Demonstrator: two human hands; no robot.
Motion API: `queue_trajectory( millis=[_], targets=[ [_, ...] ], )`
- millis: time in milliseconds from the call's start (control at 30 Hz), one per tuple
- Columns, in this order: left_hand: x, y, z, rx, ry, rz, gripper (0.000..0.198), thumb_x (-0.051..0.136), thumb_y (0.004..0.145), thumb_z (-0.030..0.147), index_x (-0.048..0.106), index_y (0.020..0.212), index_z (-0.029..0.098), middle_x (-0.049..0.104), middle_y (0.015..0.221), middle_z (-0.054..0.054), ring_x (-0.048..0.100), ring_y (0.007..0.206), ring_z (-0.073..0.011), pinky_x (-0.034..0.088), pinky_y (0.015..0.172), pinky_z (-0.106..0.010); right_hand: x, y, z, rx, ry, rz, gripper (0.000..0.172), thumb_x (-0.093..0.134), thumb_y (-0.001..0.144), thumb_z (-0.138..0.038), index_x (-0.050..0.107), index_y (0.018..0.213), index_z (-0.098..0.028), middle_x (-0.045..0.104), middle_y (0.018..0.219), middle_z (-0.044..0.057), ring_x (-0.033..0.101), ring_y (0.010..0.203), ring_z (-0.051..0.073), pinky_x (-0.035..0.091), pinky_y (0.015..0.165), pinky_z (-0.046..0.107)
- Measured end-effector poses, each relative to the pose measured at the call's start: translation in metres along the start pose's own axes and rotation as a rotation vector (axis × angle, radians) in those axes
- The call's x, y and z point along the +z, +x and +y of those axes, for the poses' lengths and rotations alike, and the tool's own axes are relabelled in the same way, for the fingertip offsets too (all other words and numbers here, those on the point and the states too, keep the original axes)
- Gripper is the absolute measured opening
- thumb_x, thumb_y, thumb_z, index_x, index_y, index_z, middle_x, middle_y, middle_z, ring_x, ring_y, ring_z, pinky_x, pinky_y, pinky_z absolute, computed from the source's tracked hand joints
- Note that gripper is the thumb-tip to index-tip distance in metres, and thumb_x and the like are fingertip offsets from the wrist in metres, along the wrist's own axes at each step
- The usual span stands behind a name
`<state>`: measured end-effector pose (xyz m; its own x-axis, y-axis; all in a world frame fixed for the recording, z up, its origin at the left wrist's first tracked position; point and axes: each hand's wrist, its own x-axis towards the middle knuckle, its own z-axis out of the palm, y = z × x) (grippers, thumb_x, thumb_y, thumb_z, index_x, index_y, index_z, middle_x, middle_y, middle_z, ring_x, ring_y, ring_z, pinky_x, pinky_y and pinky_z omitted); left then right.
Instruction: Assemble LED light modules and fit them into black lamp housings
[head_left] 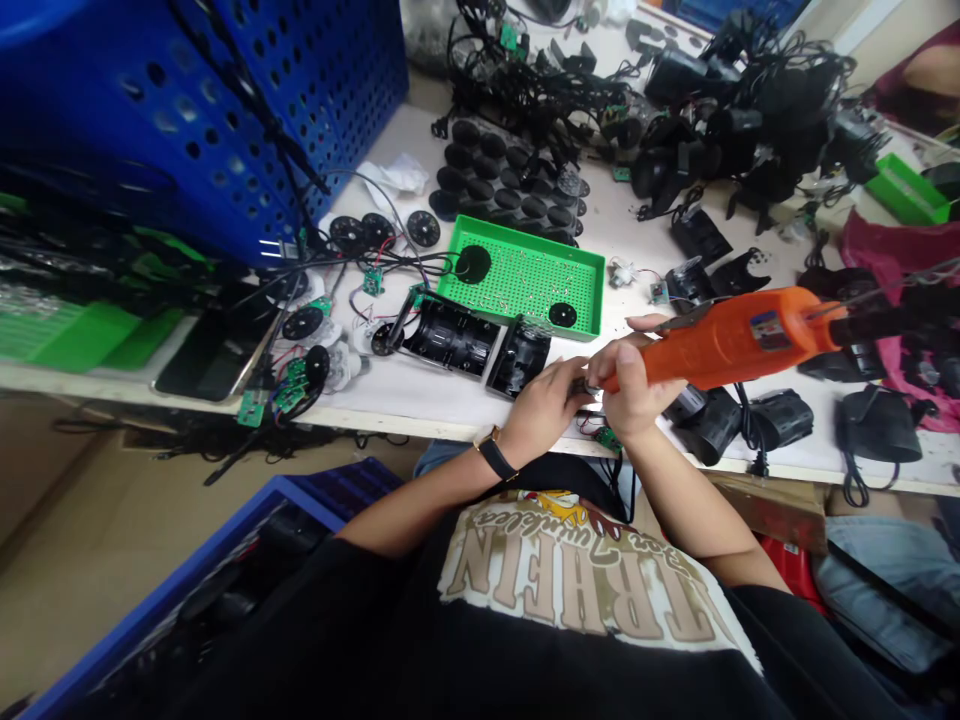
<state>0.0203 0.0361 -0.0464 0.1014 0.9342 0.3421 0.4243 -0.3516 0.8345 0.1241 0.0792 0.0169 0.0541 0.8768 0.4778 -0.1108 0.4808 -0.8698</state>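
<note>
An orange electric screwdriver (pixel 739 340) lies nearly level in my right hand (pixel 636 395), whose fingers wrap its front end. The tool's tip points left toward my left hand (pixel 546 405). Fingers of my left hand are closed on a small dark part (pixel 581 386) at that tip; the fingers hide most of it. Just beyond my left hand lies an opened black plastic housing (pixel 450 338), with a second black housing piece (pixel 519 358) beside it. A green circuit board (pixel 607 438) with wires sits at the table edge below my hands.
A green perforated tray (pixel 602 290) holds small screws and black discs. Behind it are rows of black round parts (pixel 487 190) and tangled cables (pixel 502 80). A blue crate (pixel 360 80) stands left, near a phone (pixel 214 350). Black housings (pixel 780 418) lie right.
</note>
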Motion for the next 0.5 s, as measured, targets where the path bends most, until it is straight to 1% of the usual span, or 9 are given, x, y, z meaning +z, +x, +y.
queue_trajectory(
  millis=[67, 200, 333, 500],
  targets=[
    [0.0003, -0.0003, -0.0001, 0.001, 0.001, 0.004, 0.036, 0.067, 0.093, 0.007, 0.058, 0.126, 0.017, 0.074, 0.115, -0.011, 0.072, 0.113, -0.0247, 0.059, 0.096, -0.038, -0.0014, -0.0010, 0.0015, 0.012, -0.008, -0.018, 0.037, 0.073, 0.090, -0.053, 0.052, 0.106, -0.028, 0.050, 0.056, -0.011, 0.048, 0.038, 0.010, 0.044, 0.041, 0.025],
    [0.0011, -0.0010, -0.0008, 0.004, 0.004, 0.007, 0.037, 0.066, 0.092, 0.004, 0.058, 0.126, 0.018, 0.074, 0.115, -0.010, 0.072, 0.114, -0.0245, 0.059, 0.096, -0.037, -0.0031, -0.0025, 0.0038, 0.015, 0.025, -0.052, 0.031, 0.073, 0.091, -0.049, 0.053, 0.104, -0.028, 0.051, 0.057, -0.011, 0.049, 0.040, 0.010, 0.047, 0.044, 0.025],
    [0.0014, -0.0011, -0.0015, 0.008, 0.001, 0.009, 0.037, 0.066, 0.092, 0.005, 0.057, 0.126, 0.017, 0.074, 0.115, -0.010, 0.072, 0.113, -0.0244, 0.059, 0.096, -0.038, -0.0020, -0.0025, 0.0041, -0.011, -0.003, -0.041, 0.031, 0.071, 0.091, -0.053, 0.056, 0.096, -0.026, 0.048, 0.055, -0.010, 0.047, 0.038, 0.009, 0.044, 0.043, 0.025],
    [0.0009, -0.0008, -0.0001, 0.008, 0.001, 0.013, 0.034, 0.066, 0.093, 0.007, 0.058, 0.124, 0.018, 0.074, 0.115, -0.010, 0.072, 0.112, -0.0248, 0.059, 0.097, -0.039, -0.0002, -0.0013, 0.0044, -0.004, -0.025, -0.030, 0.032, 0.072, 0.090, -0.053, 0.057, 0.101, -0.027, 0.050, 0.055, -0.010, 0.047, 0.038, 0.010, 0.044, 0.042, 0.025]
  ],
)
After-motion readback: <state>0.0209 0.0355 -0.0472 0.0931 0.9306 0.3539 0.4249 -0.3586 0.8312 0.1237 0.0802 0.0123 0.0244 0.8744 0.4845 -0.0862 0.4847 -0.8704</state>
